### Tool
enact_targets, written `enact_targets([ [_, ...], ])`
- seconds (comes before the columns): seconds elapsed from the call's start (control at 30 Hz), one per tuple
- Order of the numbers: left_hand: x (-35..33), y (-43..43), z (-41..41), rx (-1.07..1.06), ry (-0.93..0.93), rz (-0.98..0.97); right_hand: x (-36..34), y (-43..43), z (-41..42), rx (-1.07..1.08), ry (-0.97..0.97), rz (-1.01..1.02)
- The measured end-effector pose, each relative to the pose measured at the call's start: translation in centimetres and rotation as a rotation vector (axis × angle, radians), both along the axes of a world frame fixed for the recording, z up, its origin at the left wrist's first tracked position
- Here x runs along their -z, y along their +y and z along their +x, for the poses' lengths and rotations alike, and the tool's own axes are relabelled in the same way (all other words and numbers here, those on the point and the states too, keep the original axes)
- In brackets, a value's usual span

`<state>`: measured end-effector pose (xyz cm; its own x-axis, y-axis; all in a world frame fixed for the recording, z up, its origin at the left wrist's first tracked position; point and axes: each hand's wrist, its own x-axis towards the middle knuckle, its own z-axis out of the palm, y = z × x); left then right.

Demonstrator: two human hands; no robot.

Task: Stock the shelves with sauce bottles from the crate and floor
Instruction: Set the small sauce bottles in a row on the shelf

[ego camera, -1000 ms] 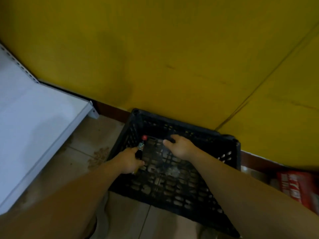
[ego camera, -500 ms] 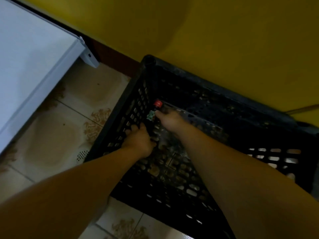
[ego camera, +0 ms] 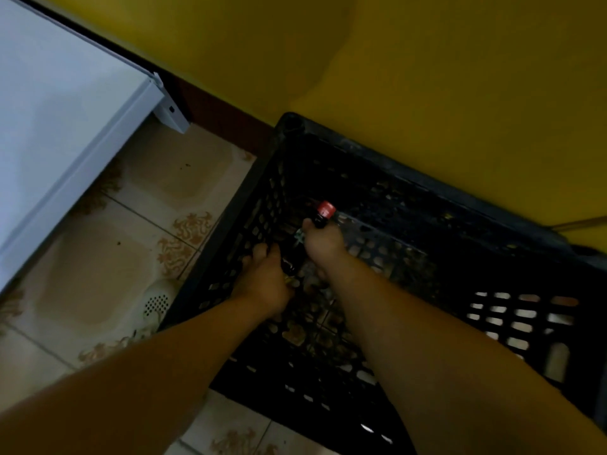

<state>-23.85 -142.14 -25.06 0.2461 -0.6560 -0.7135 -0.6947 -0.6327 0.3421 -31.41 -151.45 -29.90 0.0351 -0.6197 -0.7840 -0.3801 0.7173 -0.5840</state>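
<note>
Crate (ego camera: 410, 198), black plastic lattice, stood on tiled floor (ego camera: 138, 224) against yellow wall (ego camera: 427, 77), near corner of white shelf (ego camera: 65, 126). Bottle (ego camera: 320, 216), dark, with red cap (ego camera: 326, 209), lay inside crate near its left wall, neck pointing toward the yellow wall, tilted rather than upright. Right hand (ego camera: 323, 243) reached into crate, fingers wrapped around bottle neck just below cap; fingertips themselves hidden under the hand. Left hand (ego camera: 266, 284) also inside crate, just beside the right, fingers curled together close to crate's left wall and over the lower part of the dark bottle; could not tell whether clamped on bottle body or merely resting against it, detail too dim and blurred. Both forearms extended down from lower edge of view into crate. Crate bottom otherwise showed only lattice holes with tile visible through them. Pale perforated object (ego camera: 156, 300) sat on floor beside crate's left outer wall, identity unclear. Dark skirting (ego camera: 223, 119) ran along base of wall.
</note>
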Motion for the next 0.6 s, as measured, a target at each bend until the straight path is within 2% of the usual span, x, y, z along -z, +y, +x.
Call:
enact_targets([
  [0.17, -2.8, 0.8, -0.6, 0.104, 0.093, 0.009, -5.6, 0.7, -4.0, 0.115, 0.038, -0.168],
  [0.33, -9.7, 1.2, -2.9, 0.125, 0.168, -0.258, -14.7, 1.5, -8.2, 0.183, 0.081, -0.286],
  [0.6, -26.7, 4.5, -3.2, 0.109, 0.435, -0.552, -34.8, 5.8, -10.1, 0.206, 0.015, -0.596],
])
